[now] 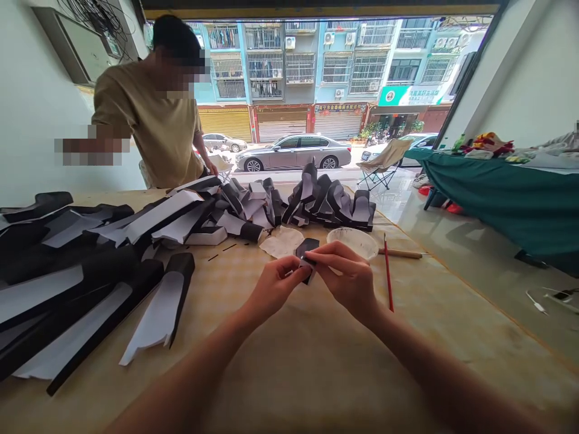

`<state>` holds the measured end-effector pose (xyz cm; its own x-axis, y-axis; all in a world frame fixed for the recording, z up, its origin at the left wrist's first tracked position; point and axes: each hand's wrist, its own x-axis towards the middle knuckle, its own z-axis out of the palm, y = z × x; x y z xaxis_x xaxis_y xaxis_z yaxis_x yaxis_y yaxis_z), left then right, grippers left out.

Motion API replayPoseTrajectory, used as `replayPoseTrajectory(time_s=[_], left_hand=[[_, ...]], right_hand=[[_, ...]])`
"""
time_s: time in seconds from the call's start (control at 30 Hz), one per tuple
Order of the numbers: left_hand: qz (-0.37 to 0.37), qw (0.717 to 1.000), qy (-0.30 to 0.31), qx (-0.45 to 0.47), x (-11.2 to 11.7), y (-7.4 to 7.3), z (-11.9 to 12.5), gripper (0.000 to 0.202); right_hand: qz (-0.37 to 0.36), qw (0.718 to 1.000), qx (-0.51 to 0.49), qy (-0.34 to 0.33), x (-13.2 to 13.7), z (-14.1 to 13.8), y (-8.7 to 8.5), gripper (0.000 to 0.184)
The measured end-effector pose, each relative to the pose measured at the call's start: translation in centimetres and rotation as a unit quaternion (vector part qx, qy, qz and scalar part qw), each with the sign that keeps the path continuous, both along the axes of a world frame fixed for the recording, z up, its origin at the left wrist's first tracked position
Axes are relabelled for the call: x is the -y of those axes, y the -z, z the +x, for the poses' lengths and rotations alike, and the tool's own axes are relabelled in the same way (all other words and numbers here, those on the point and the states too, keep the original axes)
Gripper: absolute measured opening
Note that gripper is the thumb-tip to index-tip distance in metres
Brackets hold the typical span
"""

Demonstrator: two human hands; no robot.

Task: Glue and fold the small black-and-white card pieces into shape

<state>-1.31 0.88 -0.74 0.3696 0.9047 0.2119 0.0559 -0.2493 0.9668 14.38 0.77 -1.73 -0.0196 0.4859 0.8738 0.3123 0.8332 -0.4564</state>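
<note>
A small black foam piece with a white backing is pinched between my left hand and my right hand, and my fingers hide part of it. Just beyond my right hand sits a white bowl with a pale residue inside. A red-handled brush lies to the right of that hand, not touching it. Near my left hand is a stained white cloth or paper. Large piles of black, white-lined foam pieces cover the left of the tan table and stretch along its far side.
A person in a tan shirt stands beyond the table's far left. A wooden-handled tool lies beside the bowl. Right of the table are a tiled floor, a green-covered table and a folding chair. A parked silver car stands outside.
</note>
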Motion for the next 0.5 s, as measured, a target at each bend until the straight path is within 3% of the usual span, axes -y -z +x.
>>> replayPoseTrajectory(time_s=[0.23, 0.5], left_hand=[[0.010, 0.999, -0.016, 0.034, 0.0, 0.1, 0.2, 0.028], [0.029, 0.999, -0.016, 0.025, -0.1, 0.4, 0.1, 0.023]], right_hand=[[-0.018, 0.995, 0.078, -0.052, -0.1, 0.9, -0.3, 0.027], [-0.108, 0.993, -0.004, -0.039, 0.1, -0.1, -0.7, 0.013]])
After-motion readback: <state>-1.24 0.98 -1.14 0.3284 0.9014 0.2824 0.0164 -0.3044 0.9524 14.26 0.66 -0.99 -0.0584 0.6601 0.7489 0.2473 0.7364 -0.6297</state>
